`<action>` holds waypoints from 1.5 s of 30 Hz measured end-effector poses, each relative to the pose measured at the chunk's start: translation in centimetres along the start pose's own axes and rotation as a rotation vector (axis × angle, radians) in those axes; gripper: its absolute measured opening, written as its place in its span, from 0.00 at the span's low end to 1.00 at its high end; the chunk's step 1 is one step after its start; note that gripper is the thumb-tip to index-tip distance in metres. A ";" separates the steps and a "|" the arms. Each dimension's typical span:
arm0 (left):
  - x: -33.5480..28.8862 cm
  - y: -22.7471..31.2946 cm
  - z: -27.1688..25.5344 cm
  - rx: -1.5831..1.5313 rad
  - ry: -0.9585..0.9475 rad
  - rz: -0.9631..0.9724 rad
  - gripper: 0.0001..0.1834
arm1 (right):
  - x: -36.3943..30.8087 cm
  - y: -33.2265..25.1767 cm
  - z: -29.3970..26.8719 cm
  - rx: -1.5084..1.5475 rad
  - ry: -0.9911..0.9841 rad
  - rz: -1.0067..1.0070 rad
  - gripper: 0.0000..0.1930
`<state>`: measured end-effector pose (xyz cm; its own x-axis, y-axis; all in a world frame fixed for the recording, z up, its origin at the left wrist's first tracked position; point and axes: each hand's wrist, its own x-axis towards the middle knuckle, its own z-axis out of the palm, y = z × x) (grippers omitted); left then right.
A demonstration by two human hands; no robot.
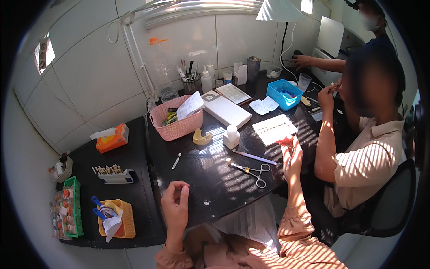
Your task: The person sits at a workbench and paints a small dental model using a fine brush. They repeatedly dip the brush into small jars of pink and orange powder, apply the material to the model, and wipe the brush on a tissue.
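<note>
My left hand [175, 201] hovers over the table's near edge, fingers loosely curled, thumb a little apart, nothing visible in it. Closest to it lies a tooth shade tab [176, 161]. My right hand [292, 157] pinches a thin, slender tool, its tip hard to make out, at the near right corner of a white palette [274, 129] with a row of small coloured dabs. Left of that hand rest locking forceps [251, 171]; a small tooth-coloured piece [228, 160] sits at their tip. A lilac pen-shaped stick [254, 157] lies just beyond, below a white bottle [231, 137].
A yellowish dental cast [202, 137] stands by a pink basket [178, 123]. Behind are a white box [227, 110] and a blue basket [284, 95]. On the left side table are a shade guide [115, 175] and a yellow basket [117, 219]. A co-worker [365, 152] sits close at right.
</note>
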<state>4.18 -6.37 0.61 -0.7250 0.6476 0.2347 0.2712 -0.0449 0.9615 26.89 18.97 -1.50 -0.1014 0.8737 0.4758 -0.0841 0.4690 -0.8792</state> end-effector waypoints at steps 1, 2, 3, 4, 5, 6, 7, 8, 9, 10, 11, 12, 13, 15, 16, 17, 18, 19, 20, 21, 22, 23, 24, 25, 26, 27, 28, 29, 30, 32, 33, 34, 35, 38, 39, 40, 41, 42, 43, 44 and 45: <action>0.2 0.4 0.2 -0.009 0.001 -0.003 0.05 | 0.0 -0.1 0.0 -0.125 -0.058 -0.074 0.08; 0.1 0.5 0.2 -0.015 -0.002 -0.014 0.05 | -0.1 -0.6 0.0 -0.251 -0.115 -0.140 0.09; 0.1 0.5 0.1 -0.014 -0.006 -0.024 0.05 | 0.1 -1.4 0.3 -0.404 -0.154 -0.199 0.09; 0.0 0.4 0.0 -0.014 -0.011 -0.034 0.05 | -0.4 -2.5 0.9 -0.426 -0.162 -0.199 0.10; 0.1 0.4 0.0 -0.020 -0.016 -0.038 0.05 | -0.4 -2.7 1.0 -0.464 -0.176 -0.227 0.10; 0.1 0.3 0.0 -0.017 -0.010 -0.026 0.05 | -0.4 -2.8 1.0 -0.503 -0.190 -0.255 0.10; 0.0 0.2 0.0 -0.014 -0.003 -0.014 0.06 | -0.5 -2.7 1.0 -0.485 -0.184 -0.208 0.10; 0.0 0.2 0.0 -0.011 0.001 -0.004 0.06 | -0.5 -2.5 0.8 -0.469 -0.178 -0.160 0.09; 0.0 0.1 0.0 -0.011 -0.001 -0.010 0.06 | -0.6 -2.4 0.8 -0.453 -0.171 -0.111 0.09; 0.0 0.1 0.0 -0.010 -0.003 -0.016 0.06 | -0.6 -2.4 0.8 -0.450 -0.167 -0.108 0.09; 0.0 0.1 0.0 -0.007 -0.005 -0.020 0.06 | -0.6 -2.7 0.8 -0.444 -0.162 -0.105 0.09; 0.0 0.1 0.0 0.001 -0.005 -0.021 0.06 | -0.5 -2.8 0.9 -0.439 -0.156 -0.101 0.08; 0.0 0.1 0.0 0.009 -0.005 -0.023 0.06 | -0.5 -2.6 0.9 -0.446 -0.150 -0.116 0.08; 0.0 0.1 0.1 0.009 -0.001 -0.020 0.06 | -0.5 -2.1 0.8 -0.464 -0.134 -0.148 0.07; 0.0 0.0 0.1 0.002 0.005 -0.016 0.06 | -0.4 -1.7 0.6 -0.458 -0.135 -0.126 0.08; 0.1 -0.1 0.2 -0.008 0.006 -0.011 0.07 | -0.5 -1.4 0.5 -0.456 -0.133 -0.105 0.08; 0.1 -0.2 0.1 -0.018 -0.005 -0.018 0.07 | -0.5 -1.3 0.3 -0.440 -0.130 -0.087 0.09; 0.1 -0.3 0.0 -0.028 -0.015 -0.024 0.07 | -0.5 -1.4 0.3 -0.424 -0.126 -0.069 0.09; 0.0 -0.4 -0.1 -0.029 -0.022 -0.032 0.07 | -0.6 -1.7 0.5 -0.388 -0.126 -0.048 0.09; 0.1 -0.4 -0.1 -0.028 -0.018 -0.029 0.07 | -0.7 -1.9 0.7 -0.352 -0.126 -0.028 0.09; 0.1 -0.3 0.0 -0.027 -0.014 -0.027 0.07 | -0.8 -1.9 0.8 -0.315 -0.123 0.001 0.10; 0.1 -0.3 0.1 -0.028 -0.009 -0.023 0.07 | -0.8 -1.8 0.8 -0.280 -0.120 0.028 0.10; 0.1 -0.2 0.1 -0.023 -0.009 -0.032 0.07 | -0.8 -1.7 0.8 -0.229 -0.115 0.055 0.10; 0.1 -0.1 0.0 -0.018 -0.009 -0.041 0.07 | -0.8 -1.5 0.9 -0.177 -0.109 0.081 0.10; 0.1 0.0 0.1 -0.016 -0.011 -0.051 0.07 | -0.8 -1.2 0.8 -0.113 -0.099 0.107 0.10; 0.1 0.1 0.2 -0.013 -0.008 -0.051 0.07 | -0.7 -1.1 0.7 -0.121 -0.102 0.108 0.10; 0.1 0.1 0.3 -0.010 -0.005 -0.051 0.08 | -0.6 -1.2 0.6 -0.129 -0.105 0.110 0.10; 0.2 0.2 0.3 -0.009 -0.002 -0.052 0.08 | -0.6 -2.0 0.6 -0.210 -0.122 0.087 0.10; 0.2 0.2 0.3 -0.004 -0.002 -0.056 0.08 | -0.6 -2.5 0.7 -0.239 -0.121 0.094 0.10; 0.2 0.0 0.4 0.003 -0.007 -0.063 0.08 | -0.6 -3.5 0.9 -0.296 -0.120 0.108 0.09; 0.3 0.0 0.3 -0.004 -0.005 -0.058 0.08 | -0.6 -3.2 1.0 -0.283 -0.113 0.071 0.07; 0.3 0.0 0.3 -0.013 -0.010 -0.065 0.08 | -0.5 -3.1 0.9 -0.275 -0.104 0.029 0.05; 0.2 0.0 0.1 -0.008 -0.009 -0.074 0.07 | -0.4 -3.0 0.9 -0.254 -0.117 0.058 0.05; 0.3 0.1 0.4 -0.025 -0.006 -0.092 0.08 | -0.3 -2.9 0.7 -0.156 -0.104 0.169 0.08; 0.3 0.2 0.4 -0.033 -0.005 -0.102 0.08 | -0.3 -2.8 0.8 -0.141 -0.100 0.173 0.09; 0.3 0.3 0.4 -0.040 -0.004 -0.112 0.07 | -0.3 -2.7 0.9 -0.124 -0.095 0.176 0.09; 0.3 0.3 0.4 -0.041 -0.006 -0.112 0.08 | -0.3 -2.5 0.9 -0.136 -0.097 0.141 0.10; 0.3 0.4 0.3 -0.042 -0.007 -0.113 0.08 | -0.3 -2.3 0.9 -0.119 -0.088 0.161 0.10; 0.2 0.5 0.3 -0.041 -0.008 -0.114 0.08 | -0.3 -2.1 1.0 -0.101 -0.080 0.182 0.10; 0.3 0.5 0.3 -0.037 -0.007 -0.108 0.08 | -0.2 -1.9 0.8 -0.063 -0.057 0.255 0.10; 0.4 0.4 0.3 -0.033 -0.005 -0.103 0.08 | -0.2 -1.9 0.7 -0.072 -0.055 0.259 0.09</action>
<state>4.26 -5.91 1.06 -0.7445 0.6541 0.1339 0.1745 -0.0029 0.9846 26.40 17.82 0.07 -0.1642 0.9582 0.2341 0.0222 0.2409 -0.9703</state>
